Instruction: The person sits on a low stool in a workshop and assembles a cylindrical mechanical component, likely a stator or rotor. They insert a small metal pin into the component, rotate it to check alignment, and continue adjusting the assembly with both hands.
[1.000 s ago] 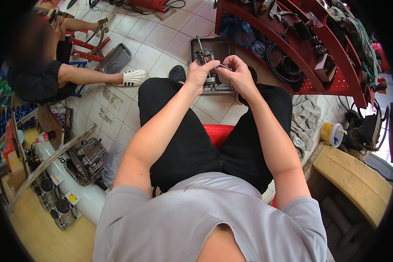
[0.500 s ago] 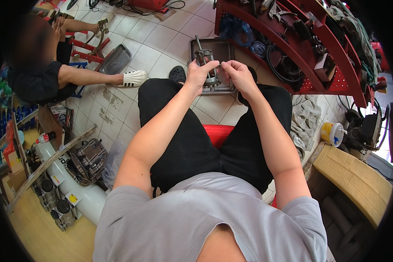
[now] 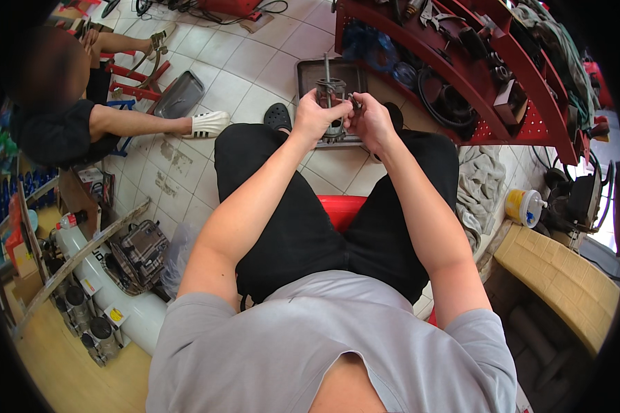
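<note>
My left hand (image 3: pixel 313 120) is wrapped round a metal assembly (image 3: pixel 332 84) with round end plates and a long thin shaft that points away from me. Its thumb lies across the near side of the piece. Close by on the right, the fingers of my right hand (image 3: pixel 373 124) pinch a small dark metal part (image 3: pixel 355 101), whose exact kind I cannot make out. Both hands are over a grey metal tray (image 3: pixel 307 71) on the floor, between my feet. The lower end of the assembly is partly covered by my fingers.
A red tool rack (image 3: pixel 486 113) loaded with parts stands at the far right. Another person's leg (image 3: pixel 141 121) and a second tray (image 3: pixel 180 95) are at the left. Nearer are a white tank (image 3: pixel 134 313), a grey cloth (image 3: pixel 480 193) and a yellow-white bucket (image 3: pixel 523 208).
The assembly has turned a little and its shaft now stands more upright. My right hand has curled its fingers more, and the small part shows more clearly.
</note>
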The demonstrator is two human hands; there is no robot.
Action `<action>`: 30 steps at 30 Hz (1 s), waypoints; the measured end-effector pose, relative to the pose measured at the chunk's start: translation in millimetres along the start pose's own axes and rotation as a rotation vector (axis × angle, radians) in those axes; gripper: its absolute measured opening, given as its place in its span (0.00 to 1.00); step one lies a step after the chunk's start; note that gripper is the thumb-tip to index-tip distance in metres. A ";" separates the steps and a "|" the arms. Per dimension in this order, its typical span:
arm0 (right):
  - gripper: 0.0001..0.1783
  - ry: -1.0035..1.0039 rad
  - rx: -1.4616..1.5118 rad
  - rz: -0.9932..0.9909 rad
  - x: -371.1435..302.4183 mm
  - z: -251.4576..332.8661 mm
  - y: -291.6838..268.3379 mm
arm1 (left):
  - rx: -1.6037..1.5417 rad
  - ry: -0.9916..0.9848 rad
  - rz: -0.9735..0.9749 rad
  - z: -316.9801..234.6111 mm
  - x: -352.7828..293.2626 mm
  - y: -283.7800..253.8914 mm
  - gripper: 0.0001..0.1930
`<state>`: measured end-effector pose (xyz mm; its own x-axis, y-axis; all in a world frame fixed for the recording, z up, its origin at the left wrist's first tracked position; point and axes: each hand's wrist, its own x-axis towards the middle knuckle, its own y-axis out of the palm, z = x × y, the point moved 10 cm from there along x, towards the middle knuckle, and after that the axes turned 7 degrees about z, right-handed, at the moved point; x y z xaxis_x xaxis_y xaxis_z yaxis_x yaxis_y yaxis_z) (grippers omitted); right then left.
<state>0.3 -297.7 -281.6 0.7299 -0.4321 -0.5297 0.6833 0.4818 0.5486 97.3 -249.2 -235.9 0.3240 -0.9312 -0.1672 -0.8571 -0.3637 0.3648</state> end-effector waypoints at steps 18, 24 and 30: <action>0.11 -0.111 -0.413 -0.220 98.9 -9.8 -53.3 | 0.083 -0.184 -0.398 89.4 32.9 -76.2 0.16; 0.10 0.156 -0.462 -0.343 140.8 -122.0 -123.0 | 0.343 -0.365 -0.663 220.0 10.3 -179.5 0.13; 0.09 0.367 -0.647 -0.307 164.5 -221.0 -169.7 | 0.212 -0.654 -0.709 274.4 -12.9 -184.3 0.10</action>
<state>0.4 -282.0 -604.8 0.3816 -0.3930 -0.8366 0.6247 0.7768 -0.0800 141.1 -163.3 -552.3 0.5601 -0.2785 -0.7802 -0.6247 -0.7606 -0.1770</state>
